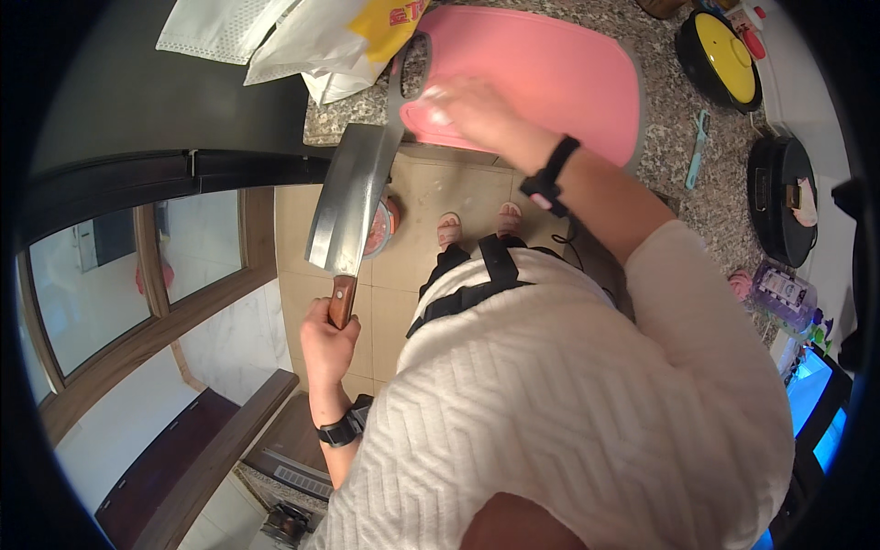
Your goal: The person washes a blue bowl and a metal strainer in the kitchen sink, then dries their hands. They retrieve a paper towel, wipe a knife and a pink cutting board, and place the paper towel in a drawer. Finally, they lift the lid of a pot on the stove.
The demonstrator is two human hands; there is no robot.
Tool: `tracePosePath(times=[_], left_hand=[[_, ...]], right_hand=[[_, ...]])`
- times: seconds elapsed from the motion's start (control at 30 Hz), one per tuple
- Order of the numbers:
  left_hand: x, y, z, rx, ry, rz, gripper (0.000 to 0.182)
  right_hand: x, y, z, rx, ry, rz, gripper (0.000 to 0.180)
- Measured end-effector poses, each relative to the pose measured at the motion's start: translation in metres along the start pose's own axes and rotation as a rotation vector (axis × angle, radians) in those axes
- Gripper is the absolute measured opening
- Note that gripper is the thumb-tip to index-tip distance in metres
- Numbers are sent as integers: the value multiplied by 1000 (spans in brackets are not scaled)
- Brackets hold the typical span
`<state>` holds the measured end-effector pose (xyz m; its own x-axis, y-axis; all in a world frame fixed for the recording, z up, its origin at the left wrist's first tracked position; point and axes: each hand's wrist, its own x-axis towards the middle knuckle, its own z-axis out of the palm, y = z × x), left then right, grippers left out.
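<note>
My left hand (328, 337) grips the wooden handle of a cleaver (354, 199). The broad steel blade points up toward the counter, left of the floor gap in front of me. A pink cutting board (536, 65) with a grey rim and a handle slot lies on the speckled stone counter (677, 144). Over the board's near left corner is my right hand (474, 110), blurred by motion. Something whitish shows at its fingertips, too smeared to tell whether it is held or just a gleam.
White and yellow plastic bags (337, 48) lie left of the board. To the right are a black pot with a yellow lid (725, 55), a light blue peeler-like tool (698, 150), a black round appliance (780, 199) and a purple bottle (784, 289). A bin (379, 230) stands on the floor.
</note>
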<state>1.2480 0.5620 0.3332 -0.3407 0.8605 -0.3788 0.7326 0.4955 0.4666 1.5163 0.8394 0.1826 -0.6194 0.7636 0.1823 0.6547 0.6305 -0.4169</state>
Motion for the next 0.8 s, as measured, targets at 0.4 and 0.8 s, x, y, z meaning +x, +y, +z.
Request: tracePosePath(times=[0.4, 0.8], left_hand=[[-8, -13, -2, -17, 42, 22, 17], [-1, -21, 10, 89, 138, 129, 19]], right_hand=[[39, -18, 20, -211, 60, 279, 21], [-49, -1, -27, -59, 42, -279, 30]])
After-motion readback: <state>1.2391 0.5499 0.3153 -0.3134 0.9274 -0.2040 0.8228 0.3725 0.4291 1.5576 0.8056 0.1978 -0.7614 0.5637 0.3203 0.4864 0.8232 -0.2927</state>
